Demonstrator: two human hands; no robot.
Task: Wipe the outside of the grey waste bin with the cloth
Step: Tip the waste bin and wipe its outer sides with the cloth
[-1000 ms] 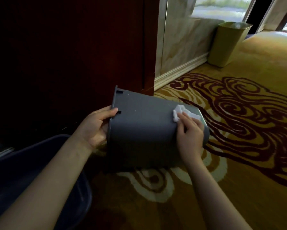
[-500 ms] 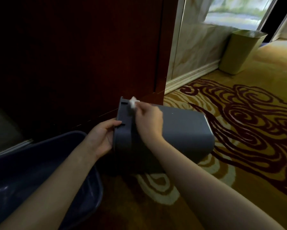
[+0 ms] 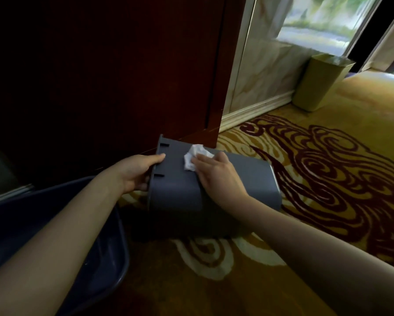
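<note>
Grey waste bin [image 3: 214,190] lies on its side on the patterned carpet [image 3: 328,213], mouth toward the left; left hand [image 3: 136,172] has its grip closed on the rim, right hand [image 3: 216,174] pressing a crumpled white cloth [image 3: 192,159] flat on the upper wall near the rim. Dark blue tub [image 3: 100,258] lower left, contents too dark to tell; yellow bin [image 3: 321,83] upright by the far wall, inside hidden. Grey bin plain matte plastic, with slots by the rim.

Grey waste bin [image 3: 214,192] on its side; dark wood panel [image 3: 100,76] close behind it, blue tub [image 3: 95,258] just left. Carpet [image 3: 328,213] right of bin open up to the yellow bin [image 3: 321,83].
</note>
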